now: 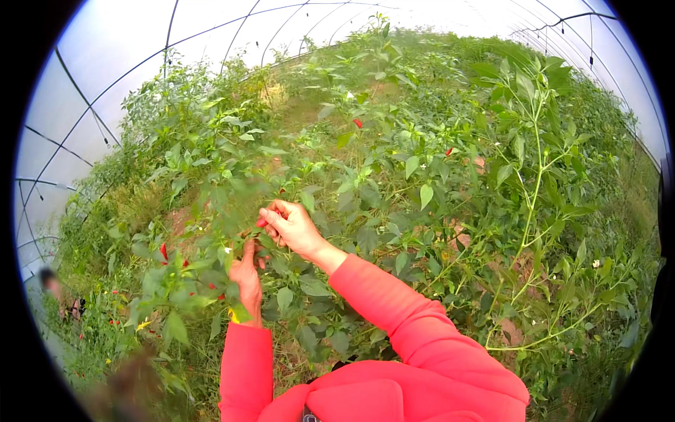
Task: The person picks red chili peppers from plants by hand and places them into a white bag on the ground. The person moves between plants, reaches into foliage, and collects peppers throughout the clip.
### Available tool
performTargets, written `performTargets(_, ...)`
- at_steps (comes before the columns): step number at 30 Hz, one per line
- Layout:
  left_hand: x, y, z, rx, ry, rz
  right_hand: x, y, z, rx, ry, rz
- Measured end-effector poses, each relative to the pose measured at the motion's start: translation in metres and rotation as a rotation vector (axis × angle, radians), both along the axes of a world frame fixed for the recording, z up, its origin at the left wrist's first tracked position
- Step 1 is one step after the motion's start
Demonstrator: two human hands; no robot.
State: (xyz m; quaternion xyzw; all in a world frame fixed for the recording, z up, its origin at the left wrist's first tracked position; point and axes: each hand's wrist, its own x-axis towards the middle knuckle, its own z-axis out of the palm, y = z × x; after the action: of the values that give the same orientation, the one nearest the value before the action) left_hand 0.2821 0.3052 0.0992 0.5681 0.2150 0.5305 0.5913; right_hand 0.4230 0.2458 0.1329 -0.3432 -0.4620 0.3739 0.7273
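Observation:
My right hand (289, 227) is closed among the leaves of a pepper plant (314, 287), with a red chili pepper (261, 223) between its thumb and fingers. More red shows within the curled fingers. Just below and to the left, my left hand (247, 277) reaches up into the same foliage, thumb raised. Leaves cover part of it, and whether it grips a stem or anything else is hidden. Left of that hand hang further red chili peppers (164, 252) among the leaves, and a white flower (228, 250) is close to its thumb.
Dense pepper plants fill the plastic-covered greenhouse under curved metal ribs (167, 31). A tall leafy branch (537, 184) rises on the right. Another red pepper (358, 123) hangs farther ahead. Bare soil (179, 220) shows between plants. A blurred person (51, 287) is at the far left.

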Motion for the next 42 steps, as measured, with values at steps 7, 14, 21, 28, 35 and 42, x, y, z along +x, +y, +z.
performTargets(7, 0.005, 0.012, -0.008, 0.001, -0.065, 0.116, 0.001, 0.008, -0.014, -0.099, 0.361, -0.068)
performTargets(14, 0.0, 0.025, -0.01, -0.069, -0.03, 0.086, 0.051, -0.021, -0.014, 0.057, 0.53, 0.092)
performTargets(21, -0.021, 0.016, 0.0, -0.041, 0.07, 0.075, 0.076, -0.028, 0.014, -0.111, -0.076, -0.298)
performTargets(28, -0.025, 0.001, 0.013, 0.072, 0.11, 0.079, 0.057, -0.004, 0.037, -0.345, -0.889, -0.911)
performTargets(35, -0.017, -0.04, 0.024, 0.071, 0.125, 0.036, 0.078, -0.01, 0.044, -0.404, -1.028, -0.857)
performTargets(42, -0.021, -0.059, 0.002, 0.295, 0.155, 0.254, 0.078, -0.013, 0.037, -0.27, -1.24, -0.648)
